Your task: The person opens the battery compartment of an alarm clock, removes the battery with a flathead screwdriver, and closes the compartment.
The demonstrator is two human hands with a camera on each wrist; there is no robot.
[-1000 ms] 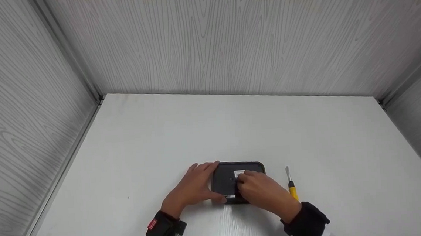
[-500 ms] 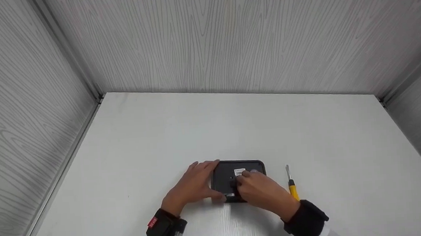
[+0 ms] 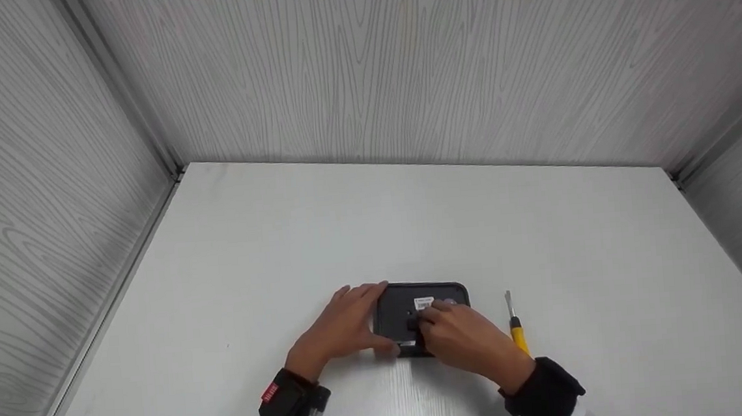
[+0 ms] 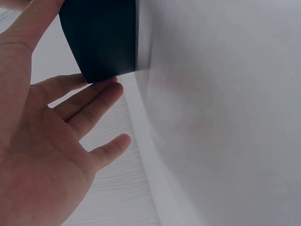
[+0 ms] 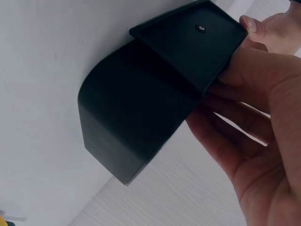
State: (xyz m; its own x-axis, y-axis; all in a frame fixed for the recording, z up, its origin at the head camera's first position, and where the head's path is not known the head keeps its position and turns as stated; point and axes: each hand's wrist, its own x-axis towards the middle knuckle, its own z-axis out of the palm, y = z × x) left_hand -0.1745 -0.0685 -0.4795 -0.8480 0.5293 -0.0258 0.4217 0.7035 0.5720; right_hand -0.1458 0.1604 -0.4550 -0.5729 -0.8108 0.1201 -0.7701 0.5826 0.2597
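Observation:
A black box [image 3: 392,307] with rounded corners and a white label [image 3: 424,303] lies on the white table. My left hand [image 3: 347,327] grips its left side, thumb at the near edge and a fingertip at the far corner; the left wrist view shows this hand [image 4: 56,122] against the box [image 4: 101,42]. Curled fingers of my right hand [image 3: 465,338] hold the box near its middle, covering part of it. In the right wrist view, a slanted panel with a screw [image 5: 201,28] tops the box [image 5: 127,99], and the right hand [image 5: 263,122] grips along its edge.
A screwdriver with a yellow and black handle [image 3: 518,337] lies right of the box, its metal tip pointing away, close to the right forearm. Grey wood-grain panels [image 3: 361,71] stand behind the table and at both sides.
The right fingers have shifted slightly over the box, and a round purple mark beside the label shows more than a second ago. The left hand keeps its hold.

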